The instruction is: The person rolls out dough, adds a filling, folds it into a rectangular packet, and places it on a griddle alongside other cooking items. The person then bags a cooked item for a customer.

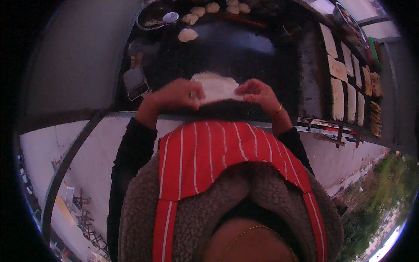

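Note:
A flattened sheet of pale dough (217, 85) lies on the dark worktop (226, 62) right in front of me. My left hand (183, 94) pinches its left edge, the fingers curled over it. At the opposite edge, my right hand (257, 93) grips the dough between thumb and fingers. The near edge of the sheet looks stretched straight between both hands. Farther back on the same surface sits a single flattened dough piece (188, 35), with rounded dough balls (198, 11) behind it.
Left of my hands is a flat-bladed scraper (136, 82). A round tray (150, 19) holding a white-topped container stands at the back left. On the right, a griddle (352, 104) carries several long flatbreads (337, 98) and browned pieces (375, 118). A wooden handle (329, 139) juts from its front.

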Available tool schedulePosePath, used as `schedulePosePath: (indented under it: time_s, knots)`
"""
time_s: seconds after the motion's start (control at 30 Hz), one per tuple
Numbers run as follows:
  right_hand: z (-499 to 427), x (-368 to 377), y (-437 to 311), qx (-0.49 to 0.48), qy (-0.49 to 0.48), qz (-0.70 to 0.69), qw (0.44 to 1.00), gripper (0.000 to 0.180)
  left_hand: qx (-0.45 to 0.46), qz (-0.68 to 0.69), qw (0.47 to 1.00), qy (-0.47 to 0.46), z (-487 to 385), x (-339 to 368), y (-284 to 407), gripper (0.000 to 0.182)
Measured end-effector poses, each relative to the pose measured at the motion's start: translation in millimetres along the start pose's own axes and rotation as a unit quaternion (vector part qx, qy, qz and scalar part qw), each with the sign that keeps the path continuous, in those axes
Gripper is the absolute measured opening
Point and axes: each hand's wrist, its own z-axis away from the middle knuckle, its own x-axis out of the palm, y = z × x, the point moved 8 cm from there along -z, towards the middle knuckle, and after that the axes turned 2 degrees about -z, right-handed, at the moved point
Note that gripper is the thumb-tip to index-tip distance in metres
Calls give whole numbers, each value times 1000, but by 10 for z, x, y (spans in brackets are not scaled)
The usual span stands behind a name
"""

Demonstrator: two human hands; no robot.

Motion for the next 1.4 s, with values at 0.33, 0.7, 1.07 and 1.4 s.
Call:
schedulePosePath:
  time_s: [0.33, 0.7, 1.07, 1.4]
  knots:
    - [-521, -56, 448, -13, 106, 313, 944, 34, -91, -78, 978, 171, -315, 30, -626, 19]
    - [-948, 61, 1207, 78, -93, 595, 795, 27, -52, -102, 981, 155, -666, 329, -754, 28]
    - [-394, 24, 1065, -147, -57, 607, 779, 20, -54, -116, 969, 210, -518, 828, -549, 28]
    - [-171, 365, 897, -173, -71, 581, 792, 45, -36, -91, 974, 206, -464, 984, -547, 32]
